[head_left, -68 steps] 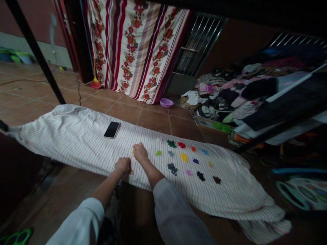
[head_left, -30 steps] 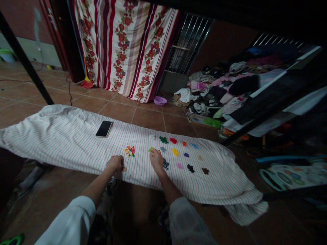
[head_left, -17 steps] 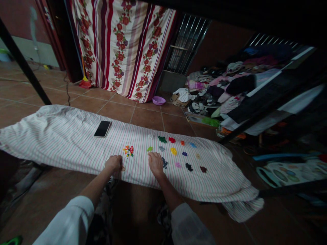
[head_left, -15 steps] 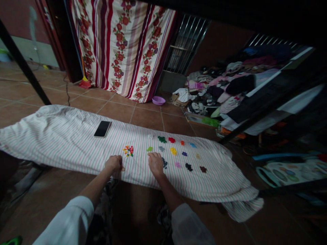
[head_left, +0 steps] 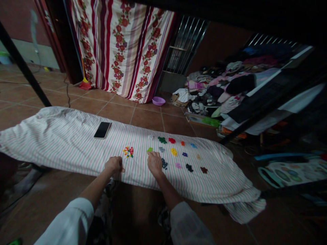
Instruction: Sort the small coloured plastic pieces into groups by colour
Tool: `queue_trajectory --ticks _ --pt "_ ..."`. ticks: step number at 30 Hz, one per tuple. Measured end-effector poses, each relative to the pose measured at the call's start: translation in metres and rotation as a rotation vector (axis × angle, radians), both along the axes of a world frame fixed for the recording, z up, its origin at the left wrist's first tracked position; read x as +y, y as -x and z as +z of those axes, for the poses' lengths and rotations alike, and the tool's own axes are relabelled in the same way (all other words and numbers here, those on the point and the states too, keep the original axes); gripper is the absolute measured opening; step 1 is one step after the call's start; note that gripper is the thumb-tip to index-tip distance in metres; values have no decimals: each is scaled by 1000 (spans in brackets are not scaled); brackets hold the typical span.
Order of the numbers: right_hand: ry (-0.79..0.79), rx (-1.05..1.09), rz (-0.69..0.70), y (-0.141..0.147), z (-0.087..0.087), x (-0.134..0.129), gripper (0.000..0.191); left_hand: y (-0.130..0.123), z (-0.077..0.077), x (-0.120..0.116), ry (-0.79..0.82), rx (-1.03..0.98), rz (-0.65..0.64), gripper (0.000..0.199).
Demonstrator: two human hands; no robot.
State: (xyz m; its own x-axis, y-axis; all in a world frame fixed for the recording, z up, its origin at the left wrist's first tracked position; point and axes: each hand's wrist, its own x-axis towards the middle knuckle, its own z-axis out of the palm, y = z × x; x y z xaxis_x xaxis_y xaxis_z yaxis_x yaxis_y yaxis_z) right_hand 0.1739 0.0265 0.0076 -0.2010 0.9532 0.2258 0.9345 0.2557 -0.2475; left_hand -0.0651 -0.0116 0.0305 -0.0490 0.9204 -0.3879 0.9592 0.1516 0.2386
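My left hand point(head_left: 113, 165) rests near the front edge of the striped cloth point(head_left: 76, 149), fingers curled; whatever it may hold is hidden. Just beyond it lies a loose mixed pile of small red, yellow, orange, white and green pieces point(head_left: 128, 152). My right hand point(head_left: 154, 163) lies over the cloth, fingers stretched toward a small heap of light green pieces point(head_left: 149, 149), its fingertips right by them. To its right, dark grey pieces point(head_left: 164, 164) are partly covered by the hand. Grey pieces point(head_left: 161, 149) and yellow pieces point(head_left: 174, 151) sit farther on.
More single-colour heaps lie rightward, among them dark green point(head_left: 162, 140), red point(head_left: 172, 140), pink point(head_left: 178, 165), black point(head_left: 189, 167) and brown point(head_left: 203, 169). A phone point(head_left: 102, 130) lies at the left. Beyond are a purple basin point(head_left: 158, 101) and a clothes pile point(head_left: 217, 85).
The view has shifted slightly. My right hand stays by the light green pieces, with only a very small movement. My left hand keeps its curled pose.
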Motion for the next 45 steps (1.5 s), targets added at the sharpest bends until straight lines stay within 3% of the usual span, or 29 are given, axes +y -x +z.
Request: queue_trajectory --ticks 14,25,34,45 --pt "10 -15 2 6 1 -6 34 -1 4 -1 9 -10 18 28" --pt "67 132 188 50 -5 -12 38 -1 4 -1 16 -12 18 31" --pt "106 116 257 89 12 22 33 -1 1 -1 11 -19 5 33" --pt "188 -77 274 109 10 53 31 -2 5 -2 3 -31 0 27"
